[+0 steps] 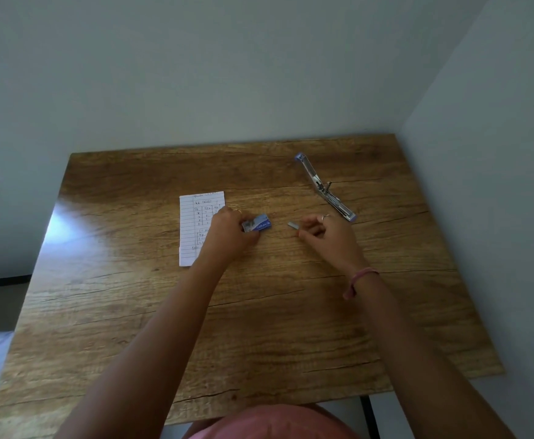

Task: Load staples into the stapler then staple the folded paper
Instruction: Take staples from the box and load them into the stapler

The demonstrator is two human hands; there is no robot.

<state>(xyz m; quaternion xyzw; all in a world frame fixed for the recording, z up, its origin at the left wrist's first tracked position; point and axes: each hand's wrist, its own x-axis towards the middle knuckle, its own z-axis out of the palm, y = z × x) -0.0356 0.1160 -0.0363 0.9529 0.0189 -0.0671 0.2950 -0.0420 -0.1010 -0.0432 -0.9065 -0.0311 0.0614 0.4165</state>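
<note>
**K:** Nearest the camera: pink fabric (278, 421) at bottom centre, just under the near edge of the wooden table (259, 327). Both forearms reaching out over it.

**M:** Left hand?

**K:** Left hand (229, 231) mid-table, fingers closed around the left end of a small blue staple box (258, 224). Box end nearest the fingers looks open, grey showing inside. Ring on one finger.

**M:** Right?

**K:** Right hand (324, 234) just right of the box, not touching it. Fingers curled, thumb and forefinger pinched on a short silver staple strip (293, 225). Strip sticking out to the left, toward the box. Touching the table or lifted off it: can't tell. Ring on one finger, pink wristband (362, 277) on the wrist.

**M:** Stapler location?

**K:** Stapler (324, 188) far right, flat on the table, swung fully open. Silver metal, purple tips at both ends. Far end pointing to the back wall, near end just beyond the right hand, no contact.

**M:** Paper?

**K:** Folded paper (196, 226) left of centre, lined, handwritten table on it, long edge running near to far. Left hand and wrist overlapping its right edge. Well apart from the stapler.
</note>
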